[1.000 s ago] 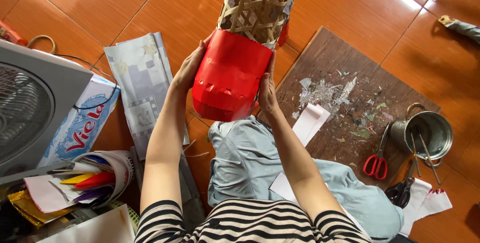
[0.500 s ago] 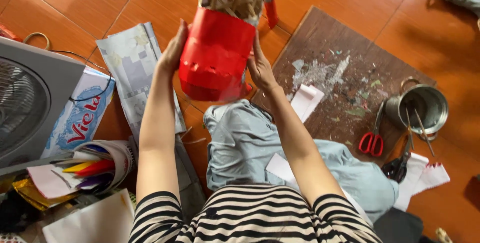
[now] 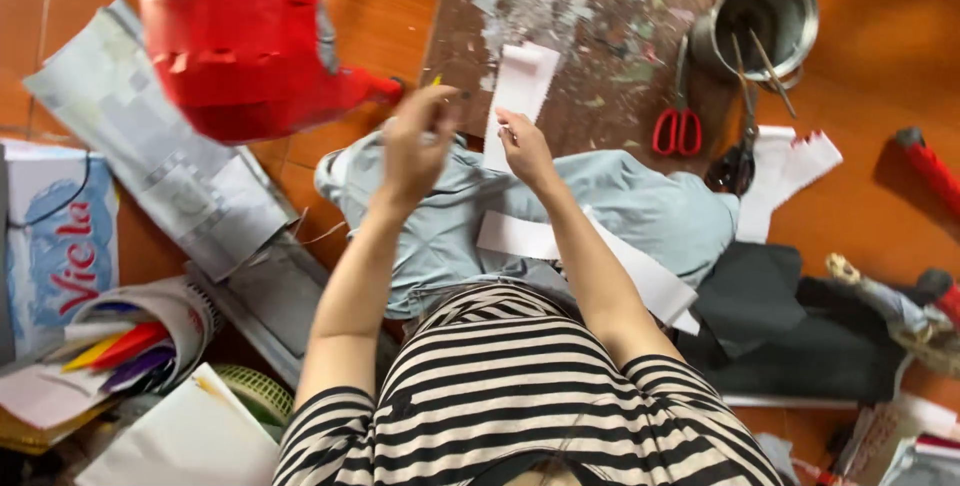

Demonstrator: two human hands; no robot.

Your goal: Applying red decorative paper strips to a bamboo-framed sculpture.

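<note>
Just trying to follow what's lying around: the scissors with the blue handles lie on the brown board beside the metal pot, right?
Not quite: the handles are red, not blue. The head view shows the scissors with red handles lying on the brown board, just left of the metal pot. The rest of what you say holds.

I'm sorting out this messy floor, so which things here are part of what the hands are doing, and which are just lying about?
In hand: left hand, right hand, white strip, red cylinder.
Lying about: red scissors, metal pot, newspaper, black scissors.
</note>
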